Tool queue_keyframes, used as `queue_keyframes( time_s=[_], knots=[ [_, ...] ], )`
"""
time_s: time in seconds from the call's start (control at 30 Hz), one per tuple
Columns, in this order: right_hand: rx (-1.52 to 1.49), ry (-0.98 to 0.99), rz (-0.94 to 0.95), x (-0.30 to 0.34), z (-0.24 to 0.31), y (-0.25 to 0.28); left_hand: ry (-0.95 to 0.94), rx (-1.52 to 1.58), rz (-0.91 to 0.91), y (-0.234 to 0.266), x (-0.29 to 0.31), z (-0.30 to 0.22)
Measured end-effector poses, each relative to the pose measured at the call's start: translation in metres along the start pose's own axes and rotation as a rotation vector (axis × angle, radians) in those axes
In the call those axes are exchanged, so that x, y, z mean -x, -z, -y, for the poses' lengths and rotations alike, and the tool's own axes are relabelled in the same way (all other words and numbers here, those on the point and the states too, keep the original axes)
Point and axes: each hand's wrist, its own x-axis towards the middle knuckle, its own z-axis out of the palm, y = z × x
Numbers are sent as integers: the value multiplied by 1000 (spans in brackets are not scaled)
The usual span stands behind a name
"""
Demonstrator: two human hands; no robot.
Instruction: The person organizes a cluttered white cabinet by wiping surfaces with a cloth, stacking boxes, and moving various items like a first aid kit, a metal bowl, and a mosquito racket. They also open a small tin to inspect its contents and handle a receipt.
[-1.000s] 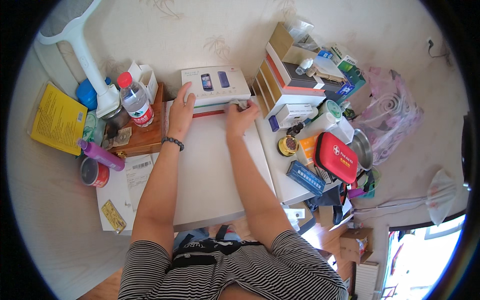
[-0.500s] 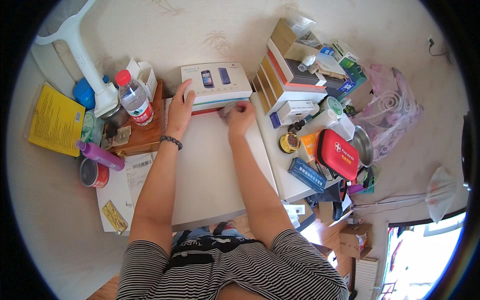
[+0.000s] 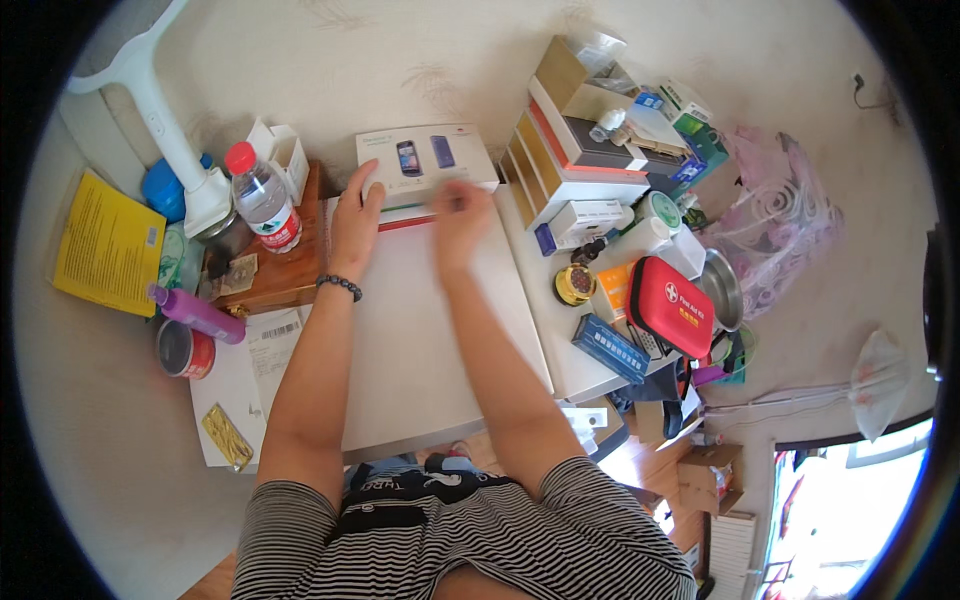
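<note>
- Lying over the white counter (image 3: 430,340), two bare forearms (image 3: 318,380) extend from striped sleeves (image 3: 290,520) at the near side; a dark beaded bracelet (image 3: 340,288) circles the left wrist.
- Near left, a gold packet (image 3: 228,437) lies flat; farther on are an open can (image 3: 190,352) and, just beyond it, a tilted purple bottle (image 3: 200,315).
- Near right, a blue box (image 3: 610,350) lies just beside a red case (image 3: 670,307).
- Beyond the purple bottle, a wooden box (image 3: 285,268) carries a clear bottle (image 3: 265,208) with a red cap.
- The left hand (image 3: 358,215) rests at the left near corner of the white phone box (image 3: 425,165), thumb and fingers spread rather than pinching.
- The right hand (image 3: 463,228) is blurred before the phone box's right near side; I cannot tell whether it pinches anything or touches the box.
- The phone box sits at the counter's far middle, a red strip (image 3: 405,225) showing below its near edge.
- The step in hand seems to be steadying with the left hand while the right works along that near edge; the next move calls for light pressure, so nothing slides.
- Far right, a stack of boxes (image 3: 600,188) stands near the wall (image 3: 400,60).
</note>
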Motion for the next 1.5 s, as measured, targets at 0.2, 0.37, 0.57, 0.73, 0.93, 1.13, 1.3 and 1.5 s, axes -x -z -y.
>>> queue_keyframes(
  time_s=[0.2, 0.37, 0.57, 0.73, 0.93, 1.13, 1.3, 1.5],
  knots=[
    [-49, 53, 131, 16, -6, -8, 5, 15, 12, 2, 0, -3],
    [14, -37, -48, -18, -19, 20, -62, 44, -14, -1, 0, 1],
    [-103, 279, 226, 23, 2, -16, -38, 44, -3, 0, -5, 8],
    [107, -55, -76, -35, -35, 36, 6, -13, 2, 3, 0, 0],
    [-88, 228, 549, 66, 2, -38, -12, 155, 37, 2, -7, 15],
    [-220, -177, 793, 48, 10, 51, -77, 125, 21, -1, -19, 35],
    [-642, -646, 732, 31, 22, 187, -87, 55, 10, -10, -30, 50],
    [-542, -500, 524, 14, 51, 366, -342, -444, 21, -14, 62, -50]
  ],
)
